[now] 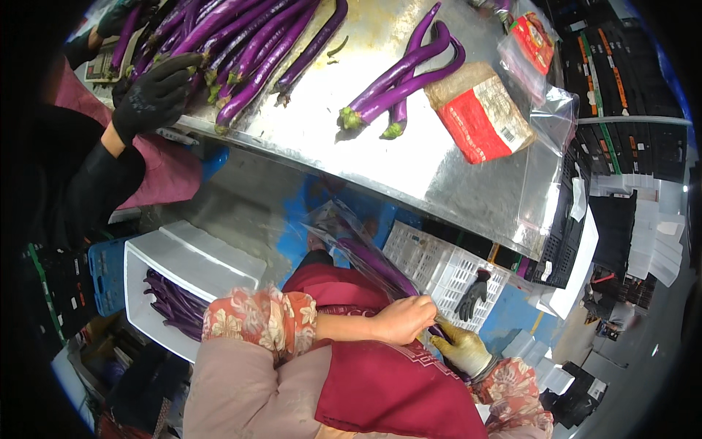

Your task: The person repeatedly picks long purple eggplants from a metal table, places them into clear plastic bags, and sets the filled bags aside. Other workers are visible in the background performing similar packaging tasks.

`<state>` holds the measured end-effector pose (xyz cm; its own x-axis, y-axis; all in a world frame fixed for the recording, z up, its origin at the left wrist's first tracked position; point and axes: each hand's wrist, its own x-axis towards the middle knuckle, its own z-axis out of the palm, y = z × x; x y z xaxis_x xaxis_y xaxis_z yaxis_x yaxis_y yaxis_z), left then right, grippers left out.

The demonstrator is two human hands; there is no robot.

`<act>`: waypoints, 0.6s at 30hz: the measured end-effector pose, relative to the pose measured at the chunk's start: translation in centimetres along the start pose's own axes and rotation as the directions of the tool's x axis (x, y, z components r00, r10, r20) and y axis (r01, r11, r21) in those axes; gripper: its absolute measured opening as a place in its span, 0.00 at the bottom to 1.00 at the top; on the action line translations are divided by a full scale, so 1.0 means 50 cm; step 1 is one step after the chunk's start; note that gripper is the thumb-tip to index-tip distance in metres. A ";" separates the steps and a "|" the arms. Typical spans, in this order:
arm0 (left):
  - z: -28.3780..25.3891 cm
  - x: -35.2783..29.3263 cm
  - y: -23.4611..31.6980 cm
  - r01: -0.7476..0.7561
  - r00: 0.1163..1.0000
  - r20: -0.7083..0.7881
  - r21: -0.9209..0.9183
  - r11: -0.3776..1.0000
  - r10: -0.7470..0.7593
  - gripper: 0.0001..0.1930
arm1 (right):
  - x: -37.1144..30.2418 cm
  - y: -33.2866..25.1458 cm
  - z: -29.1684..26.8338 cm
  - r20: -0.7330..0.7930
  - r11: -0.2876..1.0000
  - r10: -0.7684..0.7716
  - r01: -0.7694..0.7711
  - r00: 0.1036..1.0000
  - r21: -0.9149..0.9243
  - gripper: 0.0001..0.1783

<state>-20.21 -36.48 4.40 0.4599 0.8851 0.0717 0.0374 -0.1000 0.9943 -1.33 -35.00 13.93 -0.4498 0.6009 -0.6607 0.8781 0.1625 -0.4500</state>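
Close to my body, a clear plastic bag point(344, 223) with long purple eggplants point(380, 265) inside slants across my apron. My bare left hand point(406, 320) is closed around the bag near its lower end. Just right of it, my right hand point(464, 350), in a dirty yellowish glove, has its fingers curled on the same end of the bagged eggplants. What lies under those fingers is partly hidden. Several loose eggplants point(402, 80) lie on the metal table point(292, 139) ahead, beside a red and tan packet point(486, 113).
A co-worker's black-gloved hand point(157, 95) reaches to an eggplant pile point(248, 51) at the far left. Below the table stand a white bin point(201, 249) holding eggplants and a white perforated crate point(417, 252) with a black glove point(474, 296) on it. Dark crates point(599, 73) line the right.
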 end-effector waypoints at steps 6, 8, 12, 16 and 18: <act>-0.008 -0.006 0.013 -0.047 0.998 -0.051 0.009 0.999 0.047 0.06 | 0.053 0.007 0.054 -0.216 0.984 -0.131 0.101 0.967 -0.147 0.21; -0.008 -0.005 0.004 -0.007 0.997 -0.073 0.027 1.000 0.009 0.06 | 0.076 0.028 0.092 -0.273 0.966 -0.232 0.189 0.934 -0.174 0.26; -0.035 -0.006 -0.004 0.146 0.986 -0.079 -0.019 0.989 -0.147 0.06 | 0.068 -0.011 0.046 0.203 0.732 0.315 -0.373 0.927 0.569 0.30; -0.031 -0.007 -0.003 0.103 0.992 -0.060 -0.057 0.993 -0.106 0.06 | 0.060 -0.002 0.049 0.091 0.897 0.250 -0.266 0.964 0.353 0.30; -0.018 -0.006 -0.008 0.085 0.996 -0.019 -0.069 0.994 -0.087 0.06 | 0.072 -0.011 0.044 0.082 0.968 0.193 -0.203 0.978 0.150 0.29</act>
<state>-21.17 -36.28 4.07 0.4377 0.8990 -0.0130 0.0150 0.0072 0.9999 -3.80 -34.66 10.47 -0.2842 0.5543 -0.7823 0.9167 -0.0821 -0.3911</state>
